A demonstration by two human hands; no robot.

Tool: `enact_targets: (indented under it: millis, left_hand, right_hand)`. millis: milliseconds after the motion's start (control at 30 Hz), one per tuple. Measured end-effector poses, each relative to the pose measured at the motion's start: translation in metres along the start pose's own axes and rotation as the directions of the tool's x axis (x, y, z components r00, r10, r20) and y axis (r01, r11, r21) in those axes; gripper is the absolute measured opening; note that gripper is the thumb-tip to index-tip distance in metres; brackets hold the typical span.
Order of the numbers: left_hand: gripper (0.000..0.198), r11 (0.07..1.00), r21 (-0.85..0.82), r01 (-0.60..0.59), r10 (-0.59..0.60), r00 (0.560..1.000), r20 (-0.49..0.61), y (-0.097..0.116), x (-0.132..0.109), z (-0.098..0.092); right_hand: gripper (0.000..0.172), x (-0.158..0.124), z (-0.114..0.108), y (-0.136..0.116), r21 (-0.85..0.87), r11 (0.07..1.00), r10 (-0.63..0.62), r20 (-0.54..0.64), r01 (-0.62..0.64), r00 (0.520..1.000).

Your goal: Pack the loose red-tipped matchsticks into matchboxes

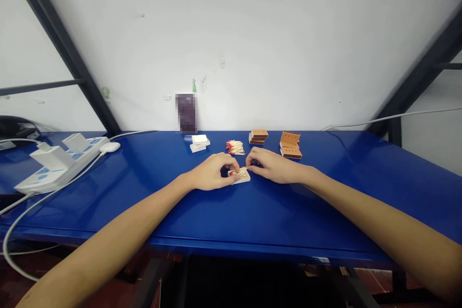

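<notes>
A small white matchbox tray (242, 176) filled with matches lies on the blue table (252, 216), between my two hands. My left hand (211, 173) has its fingers curled round the tray's left end. My right hand (270, 166) pinches at the tray's right end, fingertips pressed together on the matches. Just behind the hands lies a loose pile of red-tipped matches (234, 147).
Two white inner trays (199, 143) lie at the back centre. Orange matchbox sleeves stand in two stacks (258, 136) (290, 144) at the back right. A white power strip with plugs (61, 159) and cables takes up the left. A dark blurred object (186, 113) leans on the wall.
</notes>
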State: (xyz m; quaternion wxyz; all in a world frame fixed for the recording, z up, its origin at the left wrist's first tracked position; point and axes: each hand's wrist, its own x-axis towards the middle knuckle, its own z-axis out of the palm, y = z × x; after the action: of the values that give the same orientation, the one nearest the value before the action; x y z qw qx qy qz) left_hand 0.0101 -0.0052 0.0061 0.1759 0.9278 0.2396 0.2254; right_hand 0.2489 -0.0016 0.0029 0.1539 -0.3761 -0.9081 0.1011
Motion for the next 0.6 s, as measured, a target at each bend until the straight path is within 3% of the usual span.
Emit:
enact_targets:
  millis: [233, 433, 600]
  left_hand:
    - [0.01, 0.998, -0.046, 0.037, -0.037, 0.999, -0.016, -0.0003, 0.0013, 0.001]
    - [0.014, 0.992, -0.08, 0.098, -0.101, 0.994, -0.03, -0.0007, 0.0019, 0.0021]
    - [0.016, 0.989, -0.093, 0.114, -0.117, 0.993, -0.03, -0.0009, 0.0029, 0.0027]
  right_hand:
    - [0.022, -0.0041, -0.0019, -0.0026, -0.103, 0.994, -0.022, 0.076, 0.03, 0.997]
    - [0.018, -0.0041, 0.0025, 0.0011, -0.215, 0.977, 0.008, 0.022, -0.003, 1.0]
    - [0.016, -0.0039, 0.0024, 0.0005, -0.181, 0.983, -0.003, -0.043, -0.005, 0.999]
